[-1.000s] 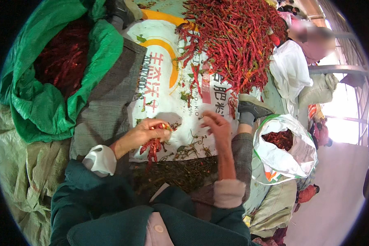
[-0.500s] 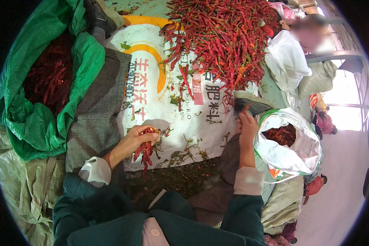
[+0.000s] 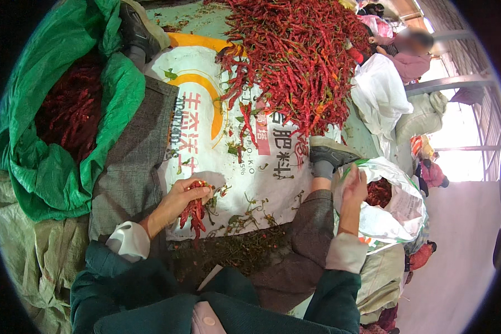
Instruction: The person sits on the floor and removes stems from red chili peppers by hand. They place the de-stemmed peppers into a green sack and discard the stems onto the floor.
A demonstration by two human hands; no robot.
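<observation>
The bare right hand (image 3: 354, 186) has swung outward to the open white plastic bag (image 3: 392, 225), leaving the slender red chillies (image 3: 193, 214) to the left hand (image 3: 189, 195), whose fingers pinch them above the flat white printed sack (image 3: 206, 150). Their long axes run bodyward, tips nearest the person. Whether the right fingers grip anything, I cannot tell.

Left hand (image 3: 188, 196) grips bunch of slender red chillies (image 3: 193, 215). Right hand (image 3: 354, 186) at rim of open white plastic bag (image 3: 392, 221); contact unclear.
</observation>
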